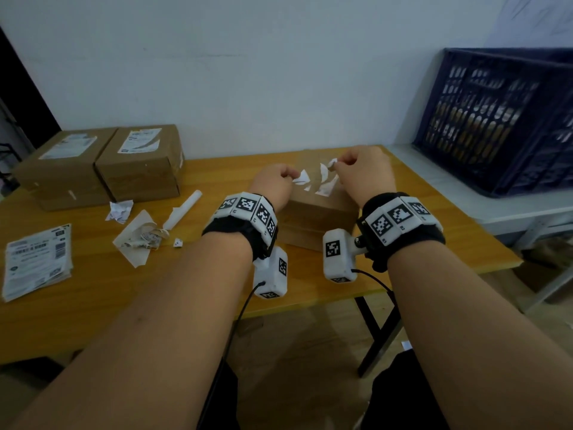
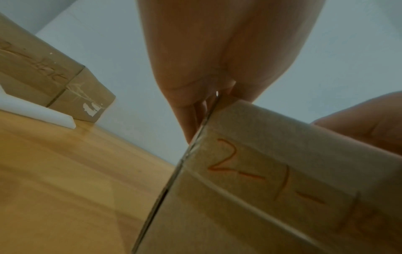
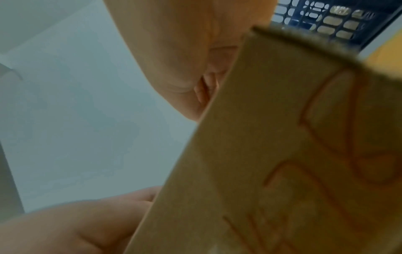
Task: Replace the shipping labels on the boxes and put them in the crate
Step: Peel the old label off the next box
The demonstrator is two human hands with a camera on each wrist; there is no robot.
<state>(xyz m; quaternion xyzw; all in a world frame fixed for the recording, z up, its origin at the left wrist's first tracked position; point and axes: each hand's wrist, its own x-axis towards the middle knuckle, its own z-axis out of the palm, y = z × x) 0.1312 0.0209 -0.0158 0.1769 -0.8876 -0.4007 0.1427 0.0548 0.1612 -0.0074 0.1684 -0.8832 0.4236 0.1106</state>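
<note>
Head view shows the brown cardboard box at the middle of the yellow wooden table, well apart from the dark blue plastic crate; white torn label scraps are pinched by the left hand and right hand; each scrap should be peeled low and slowly, so no paper is left.

Left hand above box marked 2-1, wooden table
</note>
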